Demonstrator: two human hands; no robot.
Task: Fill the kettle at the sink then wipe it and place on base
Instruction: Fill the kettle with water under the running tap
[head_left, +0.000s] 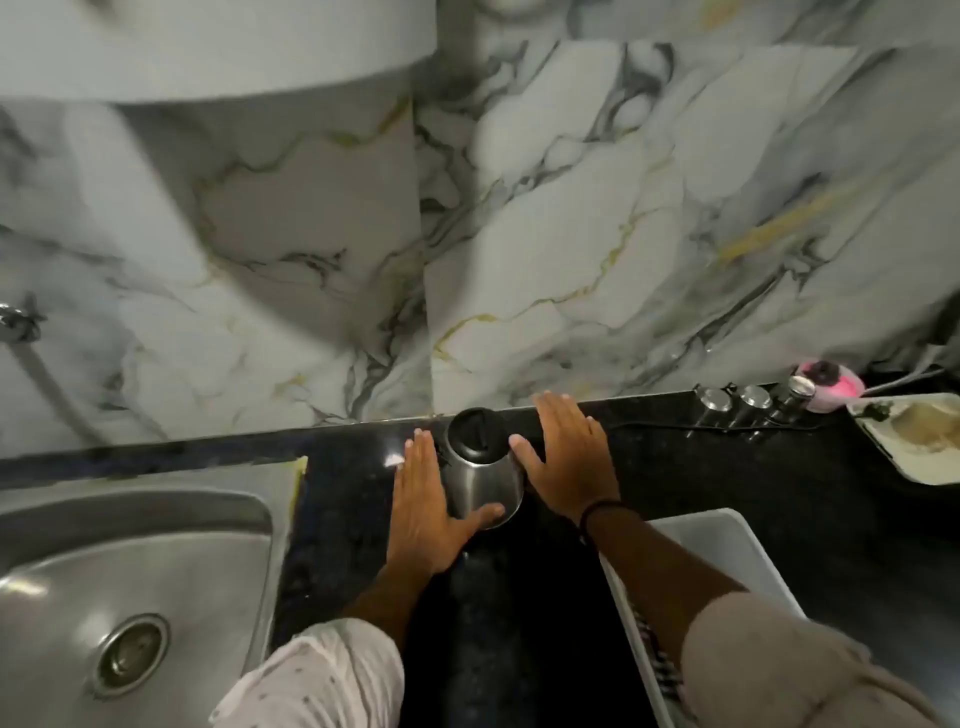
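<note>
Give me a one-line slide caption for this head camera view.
Both open hands, left hand and right hand, flank the steel kettle on the black counter, right of the sink.

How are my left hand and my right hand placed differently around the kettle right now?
The left hand lies flat along the kettle, its thumb across the steel body; the right hand is beside it with only the thumb near the lid. The right hand reaches farther toward the wall than the left hand. The right wrist wears a dark band; the left is bare. Both are open with fingers straight.
</note>
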